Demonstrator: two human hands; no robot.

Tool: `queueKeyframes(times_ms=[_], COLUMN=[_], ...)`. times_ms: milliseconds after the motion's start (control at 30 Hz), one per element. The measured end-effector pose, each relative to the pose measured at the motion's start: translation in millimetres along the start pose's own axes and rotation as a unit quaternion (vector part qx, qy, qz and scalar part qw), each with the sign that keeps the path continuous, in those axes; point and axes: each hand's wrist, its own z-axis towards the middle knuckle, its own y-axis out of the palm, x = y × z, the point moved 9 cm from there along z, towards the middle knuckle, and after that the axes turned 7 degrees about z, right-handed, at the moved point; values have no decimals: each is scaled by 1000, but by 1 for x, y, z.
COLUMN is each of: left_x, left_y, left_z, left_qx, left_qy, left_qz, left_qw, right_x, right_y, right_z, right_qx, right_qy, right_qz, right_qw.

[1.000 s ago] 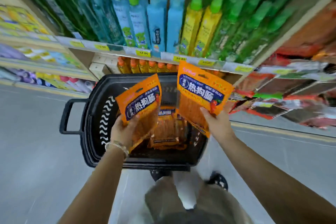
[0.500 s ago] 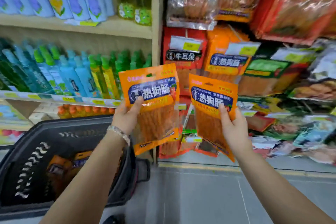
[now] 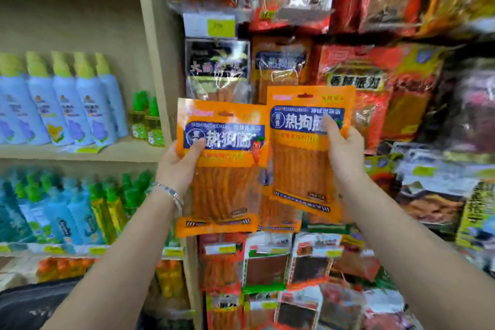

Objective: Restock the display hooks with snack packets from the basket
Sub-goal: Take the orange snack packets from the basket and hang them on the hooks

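Observation:
I hold two orange snack packets with blue labels upright in front of the hanging display. My left hand point(image 3: 179, 166) grips the left packet point(image 3: 227, 185) at its left edge, thumb on the label. My right hand point(image 3: 344, 150) grips the right packet point(image 3: 300, 166) at its right edge, a little higher. Just behind them hangs a matching orange packet point(image 3: 281, 67) on the display. A dark corner of the basket point(image 3: 29, 305) shows at the bottom left.
Hanging snack bags fill the display to the right, among them a black packet point(image 3: 217, 67) and red packets point(image 3: 356, 75). A beige shelf upright point(image 3: 155, 61) separates it from shelves of spray bottles point(image 3: 61, 104) on the left.
Both hands have lifted the two packets from over the basket up to the hanging display. The view swung up and right, so the basket dropped to the bottom left corner.

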Motion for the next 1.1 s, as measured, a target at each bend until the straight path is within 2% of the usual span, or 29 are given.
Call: queueKeyframes(times_ms=[133, 400, 533, 667, 833, 1100], left_x=[21, 31, 32, 27, 24, 33], left_y=[20, 47, 56, 66, 83, 115], left_z=[26, 83, 105, 116, 121, 120], left_qx=[13, 24, 7, -9, -31, -49], left_qy=[13, 20, 20, 14, 1, 19], left_qz=[-15, -75, -89, -110, -104, -86], left_qw=[1000, 997, 996, 994, 994, 995], right_x=[-10, -27, -20, -8, -11, -22], right_y=[22, 76, 87, 90, 77, 72], right_z=[46, 109, 131, 140, 143, 92], right_qx=[-22, -78, -74, -86, -40, -37], right_qy=[51, 65, 42, 22, -84, -234], right_qz=[51, 85, 109, 83, 46, -18], right_qw=[997, 991, 990, 993, 995, 971])
